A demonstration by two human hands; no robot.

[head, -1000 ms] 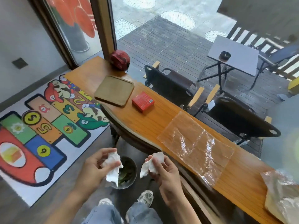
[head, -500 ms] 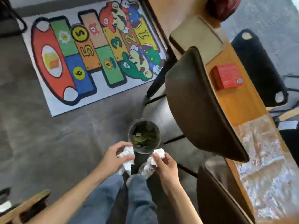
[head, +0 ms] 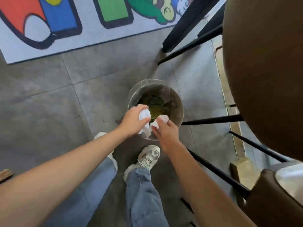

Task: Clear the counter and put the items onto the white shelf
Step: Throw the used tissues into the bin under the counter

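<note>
Both hands hold crumpled white tissue over a bin. The left hand [head: 132,120] has its fingers curled round a wad [head: 144,114] that shows between thumb and fingers, with a tail of the paper hanging below the palm. The right hand [head: 165,131] pinches a second wad [head: 161,120] at its fingertips; its fingers are curled on the paper too, though motion blur softens the detail. The two wads are just beside each other, nearly touching, above the near rim of the bin.

The bin [head: 177,102] is round and stands on the grey tiled floor [head: 49,102]. It is lined with a clear plastic bag, and green and dark scraps lie in the bottom (what they are cannot be told). Both hands hang over its near edge, seen from above.

Below the hands are the person's legs in blue jeans [head: 142,190] and pale sneakers [head: 148,158], the right foot just short of the bin.

To the right, a brown rounded chair back [head: 265,79] fills the upper corner, with black metal legs [head: 211,119] running out beneath it towards the bin. A second brown chair [head: 272,205] sits at the lower right corner. At the top left a bright play mat [head: 85,35] with red, blue and green panels lies on the floor, well apart from the bin.
</note>
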